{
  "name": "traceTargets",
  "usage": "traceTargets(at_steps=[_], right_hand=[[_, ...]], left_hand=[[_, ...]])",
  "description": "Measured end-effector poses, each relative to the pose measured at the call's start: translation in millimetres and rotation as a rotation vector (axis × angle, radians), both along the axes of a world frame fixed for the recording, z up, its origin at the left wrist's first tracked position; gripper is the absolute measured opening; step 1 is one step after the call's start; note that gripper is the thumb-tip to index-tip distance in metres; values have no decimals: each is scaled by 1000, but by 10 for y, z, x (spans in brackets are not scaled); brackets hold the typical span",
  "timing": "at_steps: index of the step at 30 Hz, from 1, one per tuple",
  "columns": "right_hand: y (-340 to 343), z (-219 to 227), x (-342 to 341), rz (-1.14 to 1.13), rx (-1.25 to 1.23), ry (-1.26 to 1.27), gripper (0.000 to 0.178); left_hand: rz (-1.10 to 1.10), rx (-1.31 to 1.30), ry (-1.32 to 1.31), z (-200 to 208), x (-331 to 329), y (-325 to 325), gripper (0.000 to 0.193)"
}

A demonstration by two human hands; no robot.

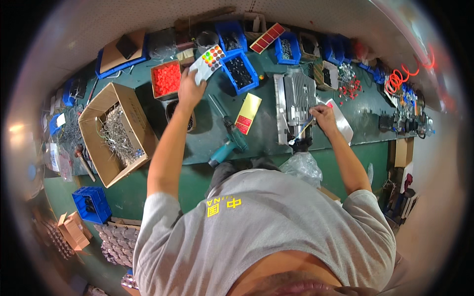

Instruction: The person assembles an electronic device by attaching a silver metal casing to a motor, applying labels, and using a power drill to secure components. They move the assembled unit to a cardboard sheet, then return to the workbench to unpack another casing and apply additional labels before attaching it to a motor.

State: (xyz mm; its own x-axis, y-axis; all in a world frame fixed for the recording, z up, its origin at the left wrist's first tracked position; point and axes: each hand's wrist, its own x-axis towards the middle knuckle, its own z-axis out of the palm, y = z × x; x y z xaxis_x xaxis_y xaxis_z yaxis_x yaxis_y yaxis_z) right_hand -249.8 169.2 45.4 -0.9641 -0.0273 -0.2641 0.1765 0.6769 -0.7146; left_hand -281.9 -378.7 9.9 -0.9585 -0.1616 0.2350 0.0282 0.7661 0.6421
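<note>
My left hand [191, 90] is closed on the lower edge of a white sheet of round coloured stickers [212, 57]. The sheet is raised between a box of small red plastic parts [166, 80] and a blue bin of dark screws [239, 73]. At the right, my right hand [324, 120] rests against the side of a finned grey metal housing [299, 96]. Its fingers are curled together, and what they pinch, if anything, is too small to make out. A pale wire [299, 132] shows at the housing's near end, beside the fingertips.
Between my arms lie a teal power screwdriver [230, 140] and a yellow-and-red label sheet [248, 114]. A cardboard box of metal pins [116, 130] stands at the left. Blue bins [287, 48] line the back. Loose red-tipped parts [349, 88] and an orange coiled hose [395, 81] are at the right.
</note>
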Motion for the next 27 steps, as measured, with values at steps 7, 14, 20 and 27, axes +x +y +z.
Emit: traceTargets(at_steps=[7,14,20,27], right_hand=[[-143,101,147,-104,-77,81,19],[-113,-68,159,-80,17,204,23],[-142,62,209,-127,45,244,17],[-139,-39,221,-122,-45,298,15]], left_hand=[[103,-115,-350,-127,-389,303,50],[-94,-226,-431,-474,652,1585,70],[-23,-389,-597,-561,915,2304,73],[-16,-356,-595,-783,932,2435,54]])
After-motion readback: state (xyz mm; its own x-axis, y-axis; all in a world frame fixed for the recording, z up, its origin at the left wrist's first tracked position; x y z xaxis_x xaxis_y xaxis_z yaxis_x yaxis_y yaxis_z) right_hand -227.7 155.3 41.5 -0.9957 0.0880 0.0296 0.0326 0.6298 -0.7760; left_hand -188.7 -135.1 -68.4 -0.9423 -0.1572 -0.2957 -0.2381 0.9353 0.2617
